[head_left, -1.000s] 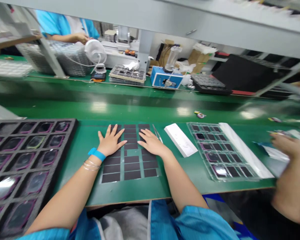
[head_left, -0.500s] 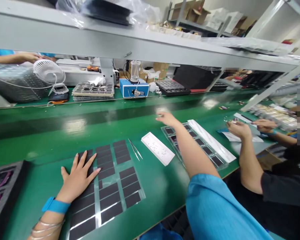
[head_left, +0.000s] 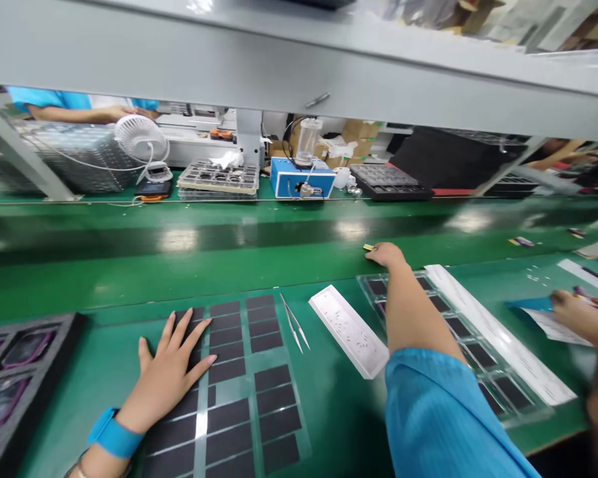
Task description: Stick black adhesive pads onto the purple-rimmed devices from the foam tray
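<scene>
a: which step are we on?
b: reaching, we judge: our right hand point(head_left: 389, 255) curls at the small yellow-and-dark piece point(head_left: 367, 247), two o'clock from our left hand point(head_left: 167, 378). whether it's gripped, we can't tell.
a: and our left?
b: fingers spread wide, gripping nothing, palm down on the clear film sheet of black rectangles point(head_left: 266, 360).
a: what would the next move call for?
b: a fine pinch, we think.
a: around us?
b: glossy green worktop point(head_left: 323, 388); speckled white oblong tray point(head_left: 373, 359) at seven o'clock from our right hand; white desk fan point(head_left: 138, 137) at twelve o'clock from our left.
</scene>
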Tool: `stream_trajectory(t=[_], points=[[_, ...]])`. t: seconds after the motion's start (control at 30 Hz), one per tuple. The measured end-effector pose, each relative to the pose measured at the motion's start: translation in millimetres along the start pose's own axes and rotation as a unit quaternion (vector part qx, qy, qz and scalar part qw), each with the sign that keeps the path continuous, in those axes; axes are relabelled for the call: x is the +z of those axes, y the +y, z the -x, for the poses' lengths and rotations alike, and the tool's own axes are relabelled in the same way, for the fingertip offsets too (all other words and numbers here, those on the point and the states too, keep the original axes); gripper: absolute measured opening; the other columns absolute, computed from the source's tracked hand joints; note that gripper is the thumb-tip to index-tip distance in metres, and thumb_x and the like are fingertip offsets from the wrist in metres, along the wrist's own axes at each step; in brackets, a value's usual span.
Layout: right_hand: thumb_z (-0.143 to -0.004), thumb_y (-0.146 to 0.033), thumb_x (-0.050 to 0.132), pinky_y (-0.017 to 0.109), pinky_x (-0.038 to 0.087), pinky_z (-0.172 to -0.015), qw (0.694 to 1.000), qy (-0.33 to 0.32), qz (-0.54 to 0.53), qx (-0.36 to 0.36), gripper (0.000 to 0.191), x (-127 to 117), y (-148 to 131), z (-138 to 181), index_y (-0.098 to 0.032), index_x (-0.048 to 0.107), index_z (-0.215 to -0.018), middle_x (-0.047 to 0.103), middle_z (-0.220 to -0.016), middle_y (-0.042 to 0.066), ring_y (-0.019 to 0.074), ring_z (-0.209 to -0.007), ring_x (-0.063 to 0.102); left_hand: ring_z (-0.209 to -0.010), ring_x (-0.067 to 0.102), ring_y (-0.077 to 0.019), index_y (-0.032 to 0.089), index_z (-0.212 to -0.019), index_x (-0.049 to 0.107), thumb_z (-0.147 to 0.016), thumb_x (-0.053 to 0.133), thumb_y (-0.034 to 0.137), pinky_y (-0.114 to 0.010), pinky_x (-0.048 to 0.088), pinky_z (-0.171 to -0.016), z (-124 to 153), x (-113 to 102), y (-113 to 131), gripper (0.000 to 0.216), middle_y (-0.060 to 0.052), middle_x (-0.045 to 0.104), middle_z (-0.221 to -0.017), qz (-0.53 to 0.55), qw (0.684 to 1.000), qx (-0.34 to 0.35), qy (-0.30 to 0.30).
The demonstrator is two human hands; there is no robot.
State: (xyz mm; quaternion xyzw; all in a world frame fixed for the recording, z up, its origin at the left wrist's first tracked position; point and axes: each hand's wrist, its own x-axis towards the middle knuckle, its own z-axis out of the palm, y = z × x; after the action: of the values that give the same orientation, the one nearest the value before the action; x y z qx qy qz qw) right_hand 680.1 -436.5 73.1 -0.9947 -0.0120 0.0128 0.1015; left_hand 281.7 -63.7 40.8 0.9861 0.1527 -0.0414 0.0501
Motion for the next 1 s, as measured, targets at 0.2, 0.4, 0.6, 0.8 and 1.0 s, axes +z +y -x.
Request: stream_trajectory(t=[0.2,0.4,0.6,0.8,1.0], points=[[-0.065,-0.023,0.068,0.036,0.047,-0.086,0.99,0.018,0.001,-0.141,0.043,-6.2,-54.0,31.6,-0.012,0.066,-0.106,0.067,-0.105,0.015,0.0292,-0.099,0.061,-0.14,0.009,-0.0365,0.037,-0.139,0.035,-0.087,0.039,0.05,-0.075,0.014,-0.097,2.3,-3.3,2.6,0.054,-0.005,0.02,-0.154,0.021,1.0,0.001,0.022],[-0.067,-0.027,0.065,0.043,0.041,-0.096,0.881,0.072,-0.15,-0.443,0.05,-21.9,-139.3,163.3,-0.02,0.059,-0.116,0.063,-0.115,0.008,0.0287,-0.106,0.056,-0.14,0.005,-0.0379,0.032,-0.135,0.045,-0.082,0.053,0.051,-0.071,0.009,-0.102,5.6,-12.9,5.3,0.057,-0.01,0.017,-0.154,0.087,0.992,0.011,0.094],[-0.072,-0.024,0.062,0.046,0.039,-0.098,0.767,0.056,-0.25,-0.589,0.052,-14.7,-182.9,308.9,-0.027,0.049,-0.123,0.063,-0.112,0.004,0.0253,-0.105,0.055,-0.111,0.056,-0.0259,0.018,-0.13,0.05,-0.086,0.049,0.046,-0.044,0.043,-0.097,18.3,-28.3,13.9,0.052,-0.015,0.06,-0.121,0.617,0.776,0.127,-0.004],[-0.075,-0.021,0.06,0.043,0.044,-0.094,0.741,0.064,-0.346,-0.572,0.045,12.2,-194.9,336.0,-0.028,0.05,-0.119,0.064,-0.111,0.005,0.0227,-0.105,0.056,-0.079,0.066,-0.0169,0.014,-0.107,0.065,-0.071,0.074,0.032,-0.028,0.052,-0.074,30.4,-35.9,16.2,0.041,-0.007,0.069,-0.09,0.798,0.562,0.149,-0.161],[-0.075,-0.018,0.058,0.047,0.041,-0.098,0.744,0.031,-0.383,-0.546,0.043,27.6,-192.2,336.9,-0.026,0.053,-0.116,0.056,-0.125,0.008,0.0244,-0.118,0.048,-0.084,0.065,-0.0164,0.017,-0.107,0.062,-0.065,0.077,0.017,-0.028,0.053,-0.077,26.7,-35.1,12.4,0.045,-0.005,0.067,-0.093,0.825,0.537,0.103,-0.144]])
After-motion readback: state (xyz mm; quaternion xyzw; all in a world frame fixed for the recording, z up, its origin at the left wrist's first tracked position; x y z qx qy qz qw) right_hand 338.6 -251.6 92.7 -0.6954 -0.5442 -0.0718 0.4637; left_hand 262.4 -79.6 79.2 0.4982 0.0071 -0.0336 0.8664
